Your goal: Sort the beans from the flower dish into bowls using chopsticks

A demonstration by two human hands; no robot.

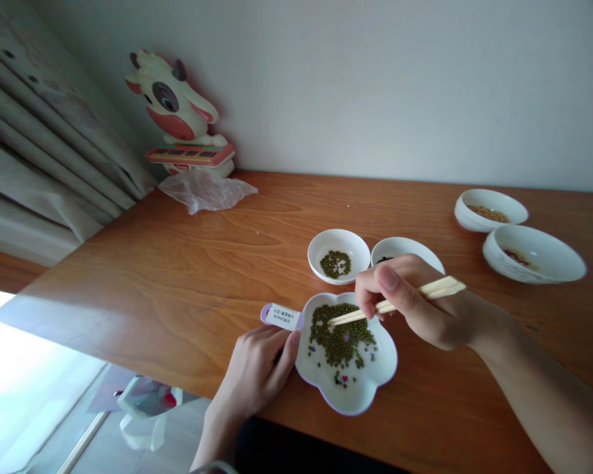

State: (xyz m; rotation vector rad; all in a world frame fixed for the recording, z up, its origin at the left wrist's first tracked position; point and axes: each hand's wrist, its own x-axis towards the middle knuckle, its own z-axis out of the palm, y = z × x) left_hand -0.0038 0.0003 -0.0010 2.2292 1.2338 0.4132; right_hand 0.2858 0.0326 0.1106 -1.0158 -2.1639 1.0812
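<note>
A white flower-shaped dish (348,397) with a labelled lilac handle (282,316) lies on the table before me. Green mung beans (340,339) are spread over its upper part, among small coloured prints. My left hand (263,365) is closed at the dish's left side, its thumb on the rim just below the handle; the undersides of the fingers are hidden. Held in my right hand (420,299), a pair of wooden chopsticks (439,288) reaches down with its tips among the beans. Whether a bean sits between the tips is too small to tell.
Just behind the dish stands a white bowl (316,253) of green beans. Another white bowl (409,245), with dark contents, is partly covered by my right hand. Two more bowls (491,197) hold small foods at right. A cow toy keyboard (192,155) and plastic bag (205,189) sit back left.
</note>
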